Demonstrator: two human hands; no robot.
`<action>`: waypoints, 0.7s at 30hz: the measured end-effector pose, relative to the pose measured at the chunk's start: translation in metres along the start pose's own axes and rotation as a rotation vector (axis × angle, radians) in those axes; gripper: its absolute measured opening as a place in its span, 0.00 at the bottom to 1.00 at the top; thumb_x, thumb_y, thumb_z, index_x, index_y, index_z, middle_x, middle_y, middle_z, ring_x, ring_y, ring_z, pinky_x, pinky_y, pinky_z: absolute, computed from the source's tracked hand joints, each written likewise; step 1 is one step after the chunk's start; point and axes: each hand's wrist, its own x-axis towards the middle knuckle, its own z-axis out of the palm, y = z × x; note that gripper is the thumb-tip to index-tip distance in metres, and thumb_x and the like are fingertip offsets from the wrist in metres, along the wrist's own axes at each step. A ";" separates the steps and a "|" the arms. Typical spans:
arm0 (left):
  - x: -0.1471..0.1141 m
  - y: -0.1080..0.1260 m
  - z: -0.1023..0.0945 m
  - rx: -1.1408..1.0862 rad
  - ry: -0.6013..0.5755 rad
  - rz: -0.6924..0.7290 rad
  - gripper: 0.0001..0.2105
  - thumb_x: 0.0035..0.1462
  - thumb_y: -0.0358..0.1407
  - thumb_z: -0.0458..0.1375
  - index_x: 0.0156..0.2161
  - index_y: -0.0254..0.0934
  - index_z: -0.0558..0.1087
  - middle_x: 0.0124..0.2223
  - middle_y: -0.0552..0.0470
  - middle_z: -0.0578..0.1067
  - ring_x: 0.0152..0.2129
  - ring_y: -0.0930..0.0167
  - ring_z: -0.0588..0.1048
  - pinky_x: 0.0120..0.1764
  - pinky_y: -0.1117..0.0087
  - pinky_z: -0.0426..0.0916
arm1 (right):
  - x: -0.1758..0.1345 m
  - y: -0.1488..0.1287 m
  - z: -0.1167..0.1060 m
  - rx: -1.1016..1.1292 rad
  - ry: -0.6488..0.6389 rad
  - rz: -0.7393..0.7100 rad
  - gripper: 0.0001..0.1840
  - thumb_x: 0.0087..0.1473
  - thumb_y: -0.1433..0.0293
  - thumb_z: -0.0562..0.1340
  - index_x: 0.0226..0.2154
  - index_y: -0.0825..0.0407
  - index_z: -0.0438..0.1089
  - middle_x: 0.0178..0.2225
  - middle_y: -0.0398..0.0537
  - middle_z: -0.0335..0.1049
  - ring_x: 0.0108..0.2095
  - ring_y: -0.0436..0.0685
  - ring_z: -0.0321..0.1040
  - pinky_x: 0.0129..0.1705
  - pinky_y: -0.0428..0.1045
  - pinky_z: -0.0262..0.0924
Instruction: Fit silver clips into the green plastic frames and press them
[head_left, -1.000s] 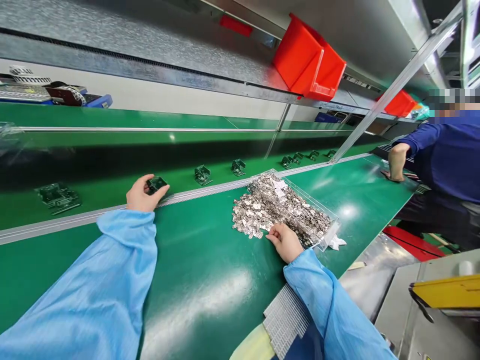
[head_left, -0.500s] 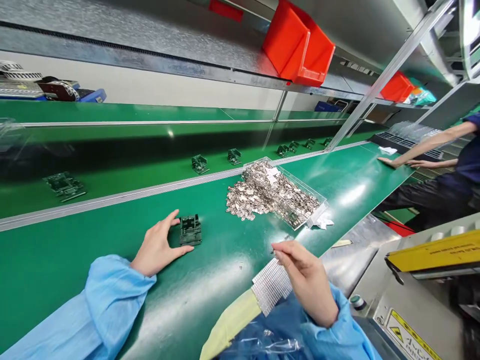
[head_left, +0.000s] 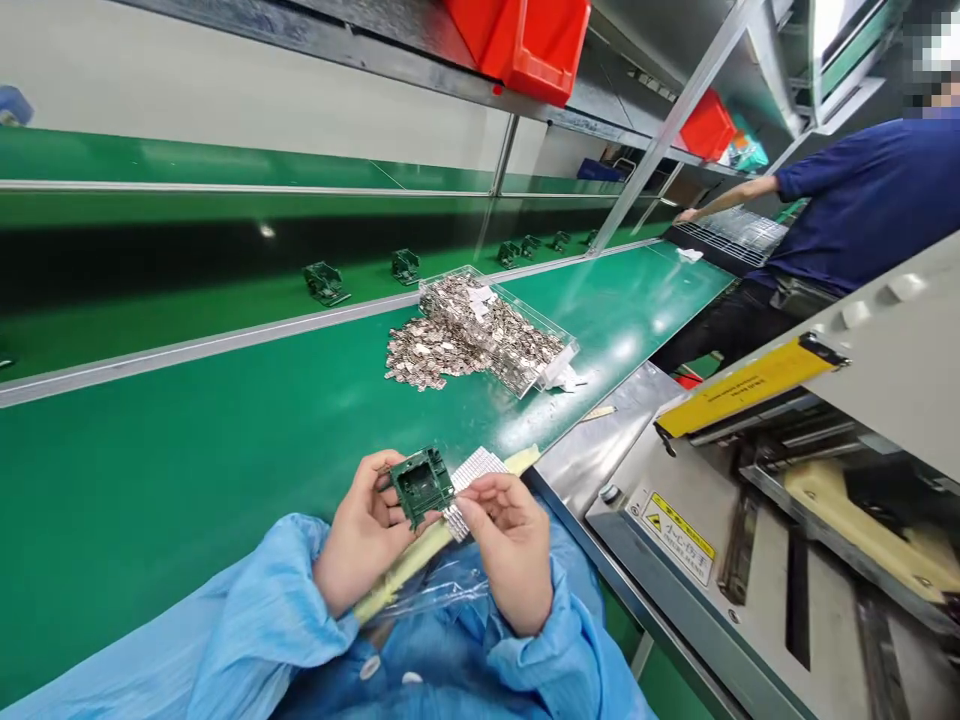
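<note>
My left hand (head_left: 364, 550) is closed on a dark green square part (head_left: 411, 508), like a small housing or board assembly with a square recess, and holds it tilted up in front of me. My right hand (head_left: 517, 555) is pinched at the right edge of that part; whatever its fingertips hold is too small and hidden to make out. Behind the fingers is a sheet of small silver blocks (head_left: 480, 464), with a pale yellow strip (head_left: 397, 578) running under it across my lap. Further off, small metal pieces (head_left: 427, 352) are heaped beside and in a clear tray (head_left: 531, 380).
Several similar green parts (head_left: 405, 266) stand along the green strip behind the metal rail (head_left: 300, 325). A red bin (head_left: 551, 50) sits on the shelf above. At right is a machine with a yellow bar (head_left: 739, 390). A person in dark blue (head_left: 862, 190) leans over the far end.
My left hand has picked the green part off the green surface and brought it close to me. My right hand has moved left to meet it. The view has turned right; the other person has shifted.
</note>
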 end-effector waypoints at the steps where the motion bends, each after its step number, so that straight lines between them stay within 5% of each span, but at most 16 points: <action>1: -0.002 -0.001 0.005 -0.018 -0.007 -0.005 0.30 0.38 0.27 0.70 0.44 0.43 0.60 0.35 0.61 0.73 0.26 0.78 0.76 0.31 0.78 0.73 | -0.002 0.002 0.000 -0.025 0.011 -0.009 0.07 0.49 0.68 0.67 0.32 0.51 0.70 0.28 0.45 0.73 0.28 0.53 0.66 0.32 0.48 0.61; 9: -0.005 -0.002 0.008 -0.012 -0.050 -0.023 0.30 0.37 0.25 0.69 0.44 0.42 0.60 0.33 0.60 0.72 0.26 0.78 0.75 0.30 0.80 0.71 | -0.011 0.011 0.010 -0.181 0.060 -0.064 0.04 0.50 0.71 0.63 0.32 0.51 0.68 0.29 0.43 0.70 0.28 0.52 0.62 0.31 0.47 0.57; 21: -0.007 0.003 0.001 0.234 -0.123 0.089 0.14 0.53 0.32 0.59 0.45 0.42 0.62 0.34 0.55 0.72 0.27 0.76 0.73 0.30 0.78 0.70 | -0.011 0.013 0.016 -0.269 0.101 -0.062 0.06 0.48 0.71 0.64 0.30 0.50 0.64 0.26 0.41 0.65 0.26 0.52 0.60 0.29 0.47 0.56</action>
